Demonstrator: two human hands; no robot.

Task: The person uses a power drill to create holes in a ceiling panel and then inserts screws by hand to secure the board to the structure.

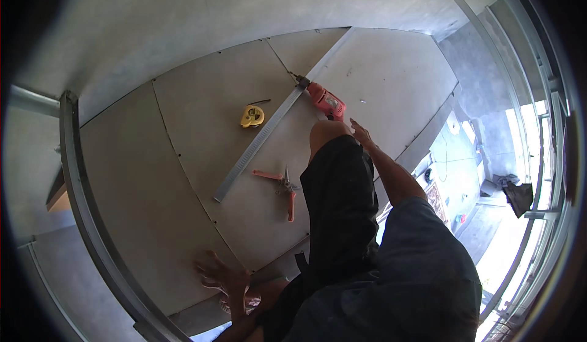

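Red drill (325, 100) lies on the board beside the metal track (263, 135), bit pointing up-left; right hand (361, 133), fingers spread and empty, just below it; left hand (221, 275) splayed flat, far off

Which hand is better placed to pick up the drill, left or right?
Right, probably. The right hand is stretched out beside the knee, close to the red drill lying by the metal strip. The left hand is spread flat on the board, far from the drill.
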